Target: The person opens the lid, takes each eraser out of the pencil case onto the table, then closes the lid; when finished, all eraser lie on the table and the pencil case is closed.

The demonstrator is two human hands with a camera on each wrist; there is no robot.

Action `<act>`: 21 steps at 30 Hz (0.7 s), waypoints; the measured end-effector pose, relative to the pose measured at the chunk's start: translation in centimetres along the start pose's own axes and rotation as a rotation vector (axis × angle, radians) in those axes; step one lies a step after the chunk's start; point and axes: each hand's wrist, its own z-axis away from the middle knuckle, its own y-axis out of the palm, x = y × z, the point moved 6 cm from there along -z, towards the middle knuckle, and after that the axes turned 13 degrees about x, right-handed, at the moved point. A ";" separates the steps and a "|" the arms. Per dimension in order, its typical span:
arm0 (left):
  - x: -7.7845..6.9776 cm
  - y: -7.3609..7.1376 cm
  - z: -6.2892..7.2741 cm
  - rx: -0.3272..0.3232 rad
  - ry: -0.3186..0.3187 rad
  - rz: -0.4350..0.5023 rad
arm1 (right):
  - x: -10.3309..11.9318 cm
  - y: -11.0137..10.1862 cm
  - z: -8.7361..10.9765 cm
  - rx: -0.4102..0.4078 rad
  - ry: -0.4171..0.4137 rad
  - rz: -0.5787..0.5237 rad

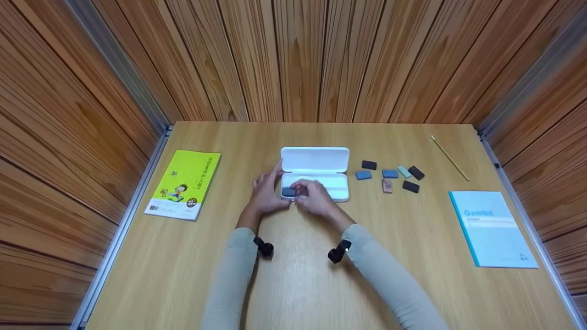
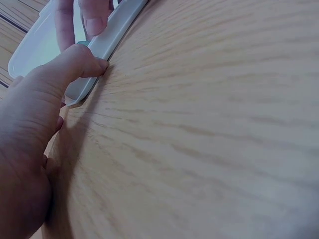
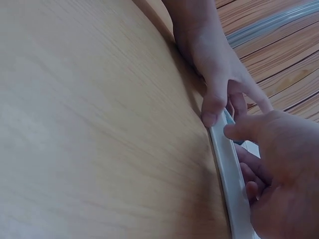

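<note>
A white pencil case (image 1: pixel 315 159) lies with its lid raised at the middle of the table. My left hand (image 1: pixel 266 192) holds the case's left end, thumb on the near rim and fingers round the far side. In the case's left end sits a dark, small rectangular eraser (image 1: pixel 288 192). My right hand (image 1: pixel 315 198) reaches over the near rim, thumb and index finger at the eraser's right end, pinching it. In the right wrist view the right hand (image 3: pixel 286 164) hides most of the inside of the case (image 3: pixel 230 174).
Right of the case lie several small erasers: dark ones (image 1: pixel 369 165), blue ones (image 1: pixel 363 175), a light teal one (image 1: pixel 404 171) and a pinkish one (image 1: pixel 387 185). Farther right are a gold pencil-like stick (image 1: pixel 449 157) and a light blue notebook (image 1: pixel 494 233). A yellow-green book (image 1: pixel 185 183) lies at left.
</note>
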 end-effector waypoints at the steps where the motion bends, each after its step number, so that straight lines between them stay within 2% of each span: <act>1: 0.0 0.0 0.0 -0.001 0.003 -0.003 | 0.0 0.1 -0.1 -0.018 -0.002 0.007; 5: -0.1 -0.1 0.1 -0.005 0.015 -0.026 | -0.4 0.4 -0.7 -0.064 -0.012 0.012; 11: -0.2 -0.3 0.1 -0.009 0.009 -0.029 | 1.0 0.1 -0.1 -0.076 -0.012 -0.004; 17: -0.1 -0.1 0.1 0.002 -0.014 -0.022 | -1.0 0.4 -1.3 -0.076 -0.017 -0.029; 21: -0.1 0.0 0.1 -0.002 -0.017 -0.012 | -1.3 0.6 -1.4 -0.061 -0.030 -0.037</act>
